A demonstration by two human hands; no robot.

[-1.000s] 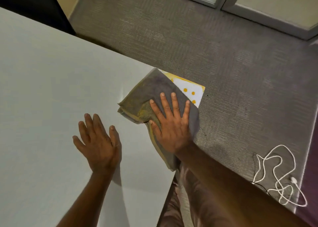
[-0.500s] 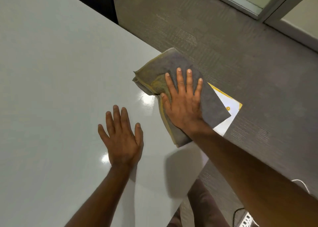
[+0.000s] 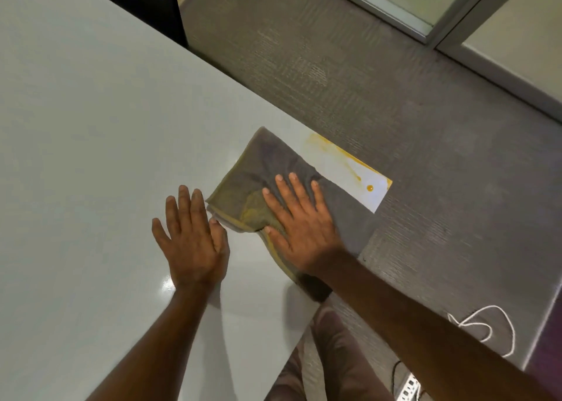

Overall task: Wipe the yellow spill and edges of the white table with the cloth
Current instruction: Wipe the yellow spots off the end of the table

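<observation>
A folded grey cloth (image 3: 273, 169), stained yellow along its left and lower edges, lies on the white table (image 3: 91, 127) near its right corner. My right hand (image 3: 299, 221) presses flat on the cloth, fingers spread. Beyond the cloth, the table corner shows the yellow spill (image 3: 349, 160): a smear, a streak along the far edge and one round drop. My left hand (image 3: 191, 239) rests flat on the bare table just left of the cloth, its thumb close to the cloth's edge.
Grey carpet (image 3: 425, 127) surrounds the table on the right. A white cord (image 3: 492, 327) lies looped on the floor at lower right, with a power strip (image 3: 409, 390) near the bottom edge. My trouser legs (image 3: 331, 355) show below the table's near edge.
My right hand has slid the cloth back toward me and leftward, uncovering more of the corner, where the yellow dots are now smeared into streaks. My left hand stayed flat on the table.
</observation>
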